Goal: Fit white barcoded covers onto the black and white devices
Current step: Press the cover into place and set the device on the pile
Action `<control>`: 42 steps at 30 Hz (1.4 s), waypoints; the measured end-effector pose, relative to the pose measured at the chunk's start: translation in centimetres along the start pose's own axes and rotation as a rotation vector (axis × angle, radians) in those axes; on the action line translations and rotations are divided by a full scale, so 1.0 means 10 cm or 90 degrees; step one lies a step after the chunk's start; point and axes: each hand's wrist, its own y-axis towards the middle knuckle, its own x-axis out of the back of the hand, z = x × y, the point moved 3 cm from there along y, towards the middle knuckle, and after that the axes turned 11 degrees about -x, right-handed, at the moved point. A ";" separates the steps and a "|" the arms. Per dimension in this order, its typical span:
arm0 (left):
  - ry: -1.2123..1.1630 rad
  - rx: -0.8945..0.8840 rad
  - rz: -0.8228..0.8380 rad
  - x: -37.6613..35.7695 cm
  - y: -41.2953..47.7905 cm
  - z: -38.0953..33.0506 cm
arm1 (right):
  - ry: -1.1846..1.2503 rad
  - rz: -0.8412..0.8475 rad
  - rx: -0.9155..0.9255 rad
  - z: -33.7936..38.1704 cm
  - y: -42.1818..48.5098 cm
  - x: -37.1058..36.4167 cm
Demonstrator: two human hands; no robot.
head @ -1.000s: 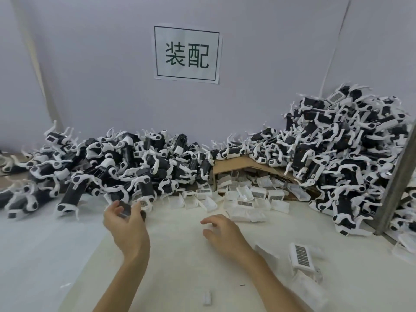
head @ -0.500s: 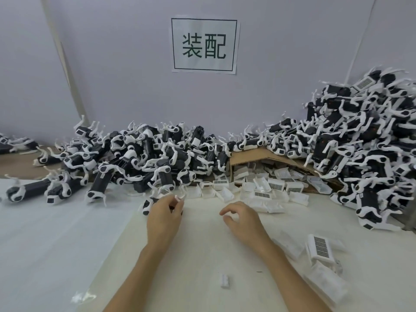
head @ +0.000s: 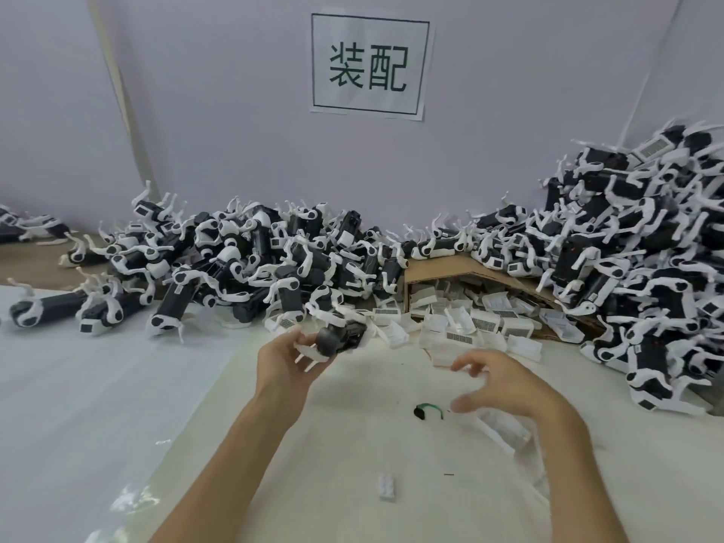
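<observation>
left hand (head: 288, 360): centre-left of the frame, raised off the tabletop (head: 352, 444), fingers wrapped round one device (head: 340, 336). So it's pinching that, gripped from the near/left end.

device: black body with white bits, just in front of the left heap (head: 243, 264), centre of frame. Long axis looks like it runs left-to-right, tipped a little up to the right, free end pointing toward the covers. A bit blurred, so I can't tell which face is up.

right hand (head: 505, 386): centre-right, fingers spread and curled, holding nothing as far as I can see. Blurry too. Hovers above the tabletop, not touching anything I can make out.

covers (head: 470, 321): loose white pile spilling out of the cardboard box (head: 438, 268), mid frame, right of centre. Barcodes face up on several. They lie just up-frame from the right hand, and right of the device.

nearer hand: right one, easily. Left is busy anyway.

next move, my guess: right hand goes forward for a cover, then brings it left to the device. The thing it turns on is lining the cover up along that left-right axis.

other stuff: bigger heap (head: 646, 268) at the right edge, some already showing barcodes. Small black-and-green bit (head: 425, 410) lies near the right hand, and a little white piece (head: 386, 487) lower centre. No idea what either is for.

progress: this device has no cover on it yet that I can see.
</observation>
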 end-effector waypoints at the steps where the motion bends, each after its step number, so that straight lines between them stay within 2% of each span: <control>1: -0.027 0.019 -0.012 0.01 0.00 0.00 | -0.020 0.039 -0.021 -0.03 -0.02 0.01; 4: -0.109 0.072 -0.065 0.04 0.01 0.03 | -0.067 0.110 -0.063 -0.06 -0.06 0.00; 7: -0.145 0.090 -0.091 0.06 0.04 0.05 | -0.050 0.097 -0.032 0.02 -0.06 -0.06; 9: -0.151 0.097 -0.088 0.07 0.05 0.06 | 0.051 0.067 0.036 0.14 -0.05 -0.12; 11: -0.161 0.105 -0.075 0.06 0.05 0.07 | 0.231 0.077 0.097 0.30 -0.06 -0.20; 15: -0.183 0.136 -0.044 0.04 0.02 0.09 | 0.494 0.105 0.153 0.58 -0.09 -0.39; 20: -0.163 0.149 0.007 -0.03 -0.05 0.10 | 0.666 0.095 0.171 0.74 -0.11 -0.64; 24: -0.120 0.139 0.035 -0.06 -0.03 0.12 | 0.729 -0.035 0.227 0.80 -0.17 -0.63; 27: -0.086 0.136 0.076 -0.08 -0.05 0.14 | 0.726 -0.133 0.268 0.76 -0.19 -0.57; 32: -0.085 0.178 0.159 -0.13 -0.11 0.19 | 0.661 -0.221 0.325 0.74 -0.15 -0.59; 35: -0.084 0.212 0.157 -0.15 -0.13 0.25 | 0.526 -0.376 0.360 0.73 -0.18 -0.64; 37: -0.084 0.201 0.135 -0.15 -0.14 0.27 | 0.409 -0.439 0.381 0.73 -0.19 -0.67; 40: -0.052 0.140 0.075 -0.11 -0.11 0.25 | 0.383 -0.377 0.343 0.70 -0.15 -0.62; 42: -0.070 0.112 -0.003 -0.05 -0.05 0.23 | 0.306 -0.267 0.274 0.65 -0.09 -0.59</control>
